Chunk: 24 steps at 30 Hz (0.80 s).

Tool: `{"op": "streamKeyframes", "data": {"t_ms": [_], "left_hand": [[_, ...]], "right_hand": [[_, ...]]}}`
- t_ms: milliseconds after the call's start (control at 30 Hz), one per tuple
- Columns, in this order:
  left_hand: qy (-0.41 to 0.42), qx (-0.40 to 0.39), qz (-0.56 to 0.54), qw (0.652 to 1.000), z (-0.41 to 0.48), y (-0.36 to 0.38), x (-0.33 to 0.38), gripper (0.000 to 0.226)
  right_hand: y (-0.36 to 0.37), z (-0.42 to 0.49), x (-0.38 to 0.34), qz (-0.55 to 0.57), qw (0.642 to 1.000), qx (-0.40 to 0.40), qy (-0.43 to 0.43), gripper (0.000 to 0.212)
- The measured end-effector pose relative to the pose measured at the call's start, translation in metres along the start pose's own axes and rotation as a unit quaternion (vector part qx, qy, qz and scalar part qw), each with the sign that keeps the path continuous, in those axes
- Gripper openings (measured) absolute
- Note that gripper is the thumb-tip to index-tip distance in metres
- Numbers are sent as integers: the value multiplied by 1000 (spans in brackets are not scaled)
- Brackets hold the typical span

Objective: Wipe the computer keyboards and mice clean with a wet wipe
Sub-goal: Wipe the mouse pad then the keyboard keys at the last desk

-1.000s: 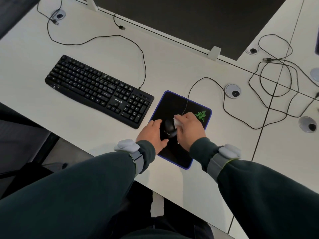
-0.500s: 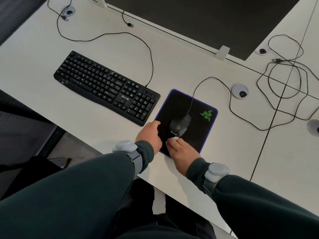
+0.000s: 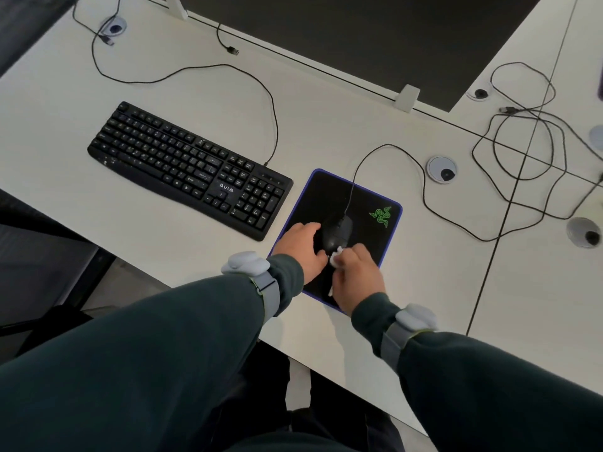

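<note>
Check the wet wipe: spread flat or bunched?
Bunched: the wet wipe is a small wad pinched by the right hand against the mouse.

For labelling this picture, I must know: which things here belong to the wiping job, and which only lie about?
Job:
mouse
wipe
keyboard
left hand, holding the mouse
right hand, pinching the wipe

Lying about:
mouse pad
loose cables
grommet
</note>
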State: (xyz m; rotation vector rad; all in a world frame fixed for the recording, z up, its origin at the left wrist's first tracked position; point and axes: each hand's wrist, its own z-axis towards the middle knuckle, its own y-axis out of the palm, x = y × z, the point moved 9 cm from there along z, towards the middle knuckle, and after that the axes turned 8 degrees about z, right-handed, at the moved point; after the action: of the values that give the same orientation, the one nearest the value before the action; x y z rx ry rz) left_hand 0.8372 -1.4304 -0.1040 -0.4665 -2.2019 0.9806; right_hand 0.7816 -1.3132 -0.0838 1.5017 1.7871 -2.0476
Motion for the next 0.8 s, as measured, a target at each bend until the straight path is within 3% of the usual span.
{"op": "streamKeyframes", "data": {"t_ms": [100,233,333,467,567,633,733,800], "left_hand": [[-6,1,3,1000,-1,-1,-2,64],[-16,10,12,1000,-1,-6,1,61],[-22,-2,57,998,4,-3,8,55],[-38,-4,63,997,8,-3,12,52],[-38,4,63,997,8,-3,14,57],[-35,11,60,997,6,-3,15,57],[-9,11,62,998,5,-1,23,54],[10,3,68,998,5,1,32,51]], "right_hand": [[15,-14,-7,-10,996,-66,-60,19],[-34,15,18,14,995,56,80,15],[-55,48,24,16,991,86,99,18],[-38,66,6,-41,999,-5,34,26],[-28,44,-17,-35,996,-36,-79,21],[-26,39,-17,-26,994,-45,-97,22],[-50,63,13,-28,999,32,30,27],[-57,73,12,-37,998,38,35,28]]}}
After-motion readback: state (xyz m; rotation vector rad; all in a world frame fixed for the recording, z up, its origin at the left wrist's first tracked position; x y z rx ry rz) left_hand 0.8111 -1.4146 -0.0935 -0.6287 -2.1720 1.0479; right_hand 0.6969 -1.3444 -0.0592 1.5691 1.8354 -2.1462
